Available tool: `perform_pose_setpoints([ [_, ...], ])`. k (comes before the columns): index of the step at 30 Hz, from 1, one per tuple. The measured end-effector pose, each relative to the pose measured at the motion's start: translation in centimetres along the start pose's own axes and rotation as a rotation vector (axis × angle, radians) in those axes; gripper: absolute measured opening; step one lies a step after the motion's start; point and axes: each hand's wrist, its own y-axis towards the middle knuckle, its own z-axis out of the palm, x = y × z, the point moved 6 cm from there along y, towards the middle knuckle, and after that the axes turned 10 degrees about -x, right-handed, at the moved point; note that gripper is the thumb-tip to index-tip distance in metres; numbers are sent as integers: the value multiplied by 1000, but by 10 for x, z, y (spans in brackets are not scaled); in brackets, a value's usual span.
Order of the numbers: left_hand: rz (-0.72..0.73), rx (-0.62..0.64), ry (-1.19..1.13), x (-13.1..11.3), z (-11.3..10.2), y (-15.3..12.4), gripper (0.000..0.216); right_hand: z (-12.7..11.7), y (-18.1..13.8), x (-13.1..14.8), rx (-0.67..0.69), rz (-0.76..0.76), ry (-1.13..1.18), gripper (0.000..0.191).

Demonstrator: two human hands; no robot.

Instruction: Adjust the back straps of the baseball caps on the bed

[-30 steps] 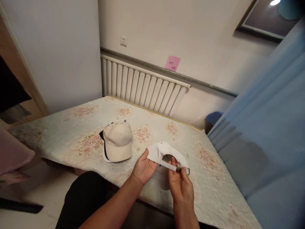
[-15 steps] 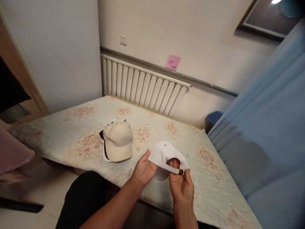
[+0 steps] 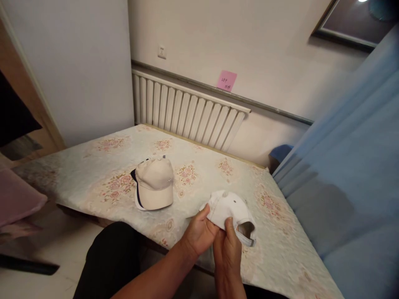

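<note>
Nearest is a dark knee (image 3: 109,249), cut off by the lower edge. Beside it both forearms reach forward, and the two hands hold one white cap (image 3: 230,207) between them. The left hand (image 3: 199,233) grasps it at its left end, with the thumb laid on the outer cloth. The right hand (image 3: 230,245) grasps the lower rim, the thumb pressing from outside, just left of the back opening (image 3: 247,228). Thus most of the cap stands above and to the right of the grip, tilted, and the opening is turned to the right and toward the viewer. The other fingers of both hands are largely hidden, and whether the hands touch one another below the rim I cannot tell. The brim is mostly concealed behind the left hand; only a thin edge seems to show.

The cap is above the flowered surface (image 3: 264,257). Farther to the left, well apart from the hands, a beige cap (image 3: 154,178) rests there, with dark and white edges showing from beneath it; how many caps lie under is not clear.

Behind are the radiator (image 3: 187,112) and a pink note (image 3: 227,80), whose writing is too small for me to read.
</note>
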Motion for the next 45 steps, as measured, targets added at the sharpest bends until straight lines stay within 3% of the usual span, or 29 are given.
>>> perform_pose_setpoints([
  [6,18,-90,-36,-11,-7,8,44,0,3,7,60,34,95,54],
  [14,158,-222,-99,-47,-20,13,47,-5,11,14,115,66,138,53],
  [18,145,-266,-106,-47,-28,13,49,-10,16,14,90,61,170,49],
  [27,60,-195,-63,-24,-24,8,47,0,-4,-13,175,99,152,55],
  [32,-4,-121,3,-6,-20,2,42,-5,-9,-18,22,-17,-45,64],
  [39,72,-53,81,-10,-14,-1,34,-22,-1,-10,-106,-22,-285,46],
  [45,169,-52,33,-34,-10,-4,35,-14,5,-11,67,26,36,54],
])
